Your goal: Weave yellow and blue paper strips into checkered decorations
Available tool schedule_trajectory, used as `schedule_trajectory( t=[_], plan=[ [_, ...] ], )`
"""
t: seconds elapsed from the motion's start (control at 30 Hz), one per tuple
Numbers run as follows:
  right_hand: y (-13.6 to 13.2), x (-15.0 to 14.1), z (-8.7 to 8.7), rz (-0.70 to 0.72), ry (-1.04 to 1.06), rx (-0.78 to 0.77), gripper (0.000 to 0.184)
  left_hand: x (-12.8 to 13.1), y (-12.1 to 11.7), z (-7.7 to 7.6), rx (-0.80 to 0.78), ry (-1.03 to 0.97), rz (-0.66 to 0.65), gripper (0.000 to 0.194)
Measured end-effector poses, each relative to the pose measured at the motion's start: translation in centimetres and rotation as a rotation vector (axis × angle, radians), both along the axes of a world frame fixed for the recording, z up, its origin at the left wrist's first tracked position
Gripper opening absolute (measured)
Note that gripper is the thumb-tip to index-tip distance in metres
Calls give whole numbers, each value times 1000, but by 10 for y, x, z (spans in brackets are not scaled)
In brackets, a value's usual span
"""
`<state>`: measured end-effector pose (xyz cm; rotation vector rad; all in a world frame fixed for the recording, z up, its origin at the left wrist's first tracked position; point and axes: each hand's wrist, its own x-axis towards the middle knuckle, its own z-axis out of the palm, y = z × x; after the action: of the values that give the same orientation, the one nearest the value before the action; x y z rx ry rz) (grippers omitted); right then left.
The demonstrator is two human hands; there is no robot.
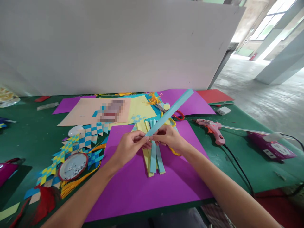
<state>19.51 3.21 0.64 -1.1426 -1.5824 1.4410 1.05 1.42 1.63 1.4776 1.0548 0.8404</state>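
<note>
My left hand (131, 145) and my right hand (169, 136) meet over a purple paper sheet (133, 190) and pinch the near end of a long light-blue paper strip (171, 110). The strip slants up and away to the right. Both hands have their fingers closed on it. Under the hands lie several loose blue and yellow paper strips (153, 158) on the purple sheet.
Woven blue-and-yellow paper pieces (78, 139), a round lid (72, 166) and tassels lie at the left. A pink glue gun (212, 129) with its cord and a purple power strip (273, 147) sit at the right. Red-handled scissors (175, 114) and coloured sheets lie behind, before a white board (118, 44).
</note>
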Motion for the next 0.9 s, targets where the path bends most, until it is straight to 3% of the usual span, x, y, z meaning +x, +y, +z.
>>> schedule_trajectory(
  t=[0.2, 0.47, 0.73, 0.9],
  plan=[
    [-2, -2, 3, -68, 246, -123, 21, 0, 0, 3, -14, -1, -6, 22],
    [3, 10, 8, -193, 336, -52, 20, -1, 1, -1, -52, 17, -59, 26],
    [-2, -4, 2, -41, 262, -131, 19, 2, 1, -4, -41, -7, -62, 26],
    [1, 1, 2, -108, 321, -111, 20, 1, -3, -1, -113, -1, -106, 26]
  ],
)
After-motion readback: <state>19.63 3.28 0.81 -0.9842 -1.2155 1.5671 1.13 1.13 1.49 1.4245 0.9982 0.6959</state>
